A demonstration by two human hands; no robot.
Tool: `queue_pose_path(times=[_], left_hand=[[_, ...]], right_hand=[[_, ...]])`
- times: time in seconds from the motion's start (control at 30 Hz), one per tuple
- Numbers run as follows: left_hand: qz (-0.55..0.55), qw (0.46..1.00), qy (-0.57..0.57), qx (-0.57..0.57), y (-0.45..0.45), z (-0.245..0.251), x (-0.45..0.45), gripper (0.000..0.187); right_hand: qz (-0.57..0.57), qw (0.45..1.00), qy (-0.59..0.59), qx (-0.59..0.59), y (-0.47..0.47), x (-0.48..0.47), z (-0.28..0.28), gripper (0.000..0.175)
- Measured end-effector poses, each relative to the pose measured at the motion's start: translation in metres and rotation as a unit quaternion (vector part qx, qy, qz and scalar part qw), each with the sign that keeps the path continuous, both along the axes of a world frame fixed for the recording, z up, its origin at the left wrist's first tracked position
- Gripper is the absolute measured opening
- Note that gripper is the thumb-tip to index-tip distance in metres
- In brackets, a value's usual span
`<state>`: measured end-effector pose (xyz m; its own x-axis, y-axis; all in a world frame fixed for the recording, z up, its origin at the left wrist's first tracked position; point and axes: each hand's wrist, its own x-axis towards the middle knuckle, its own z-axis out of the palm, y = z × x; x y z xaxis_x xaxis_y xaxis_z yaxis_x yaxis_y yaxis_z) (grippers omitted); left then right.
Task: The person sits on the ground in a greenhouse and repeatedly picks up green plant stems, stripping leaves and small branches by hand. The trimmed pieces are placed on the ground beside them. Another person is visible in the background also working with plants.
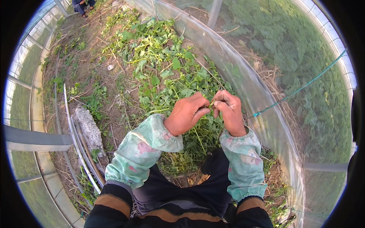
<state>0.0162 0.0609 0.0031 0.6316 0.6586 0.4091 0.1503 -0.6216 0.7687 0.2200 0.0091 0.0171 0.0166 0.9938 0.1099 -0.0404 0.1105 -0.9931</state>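
Observation:
My left hand (pixel 188 113) and my right hand (pixel 228 109) meet in front of me, fingertips close together on a small green plant piece (pixel 211 104). The fingers of both hands pinch it; its exact shape is partly hidden by them. Both forearms wear light green patterned sleeve covers. Below and beyond the hands lies a heap of green leafy vines (pixel 171 77), with thin stems and heart-shaped leaves. Part of the heap reaches back between my legs.
A clear plastic film wall (pixel 251 77) curves along the right, with a green rope (pixel 302 88) tied at it. On the left lie pale curved strips (pixel 74 136), a rough grey stone (pixel 88 125) and a metal post (pixel 37 138). Another person (pixel 82 5) crouches at the far upper left.

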Motion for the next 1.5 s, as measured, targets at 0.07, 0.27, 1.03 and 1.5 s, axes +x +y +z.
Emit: queue_pose_path(times=[0.07, 0.27, 1.03, 1.5], left_hand=[[-0.007, 1.0, 0.003, -0.018, -0.001, 0.002, 0.0, 0.013], [-0.01, 0.995, -0.05, -0.091, 0.0, -0.003, -0.002, 0.019], [0.01, 0.969, -0.063, -0.239, -0.005, -0.028, 0.009, 0.031], [-0.021, 0.977, -0.125, -0.173, -0.014, -0.01, 0.008, 0.027]], right_hand=[[0.0, 1.0, 0.003, -0.005, 0.0, -0.001, 0.0, 0.007], [-0.145, 0.987, 0.067, 0.013, 0.006, -0.001, 0.003, 0.008], [-0.134, 0.975, 0.165, 0.061, 0.004, 0.014, 0.003, 0.021], [-0.128, 0.945, 0.301, -0.009, 0.013, 0.043, -0.015, 0.019]])
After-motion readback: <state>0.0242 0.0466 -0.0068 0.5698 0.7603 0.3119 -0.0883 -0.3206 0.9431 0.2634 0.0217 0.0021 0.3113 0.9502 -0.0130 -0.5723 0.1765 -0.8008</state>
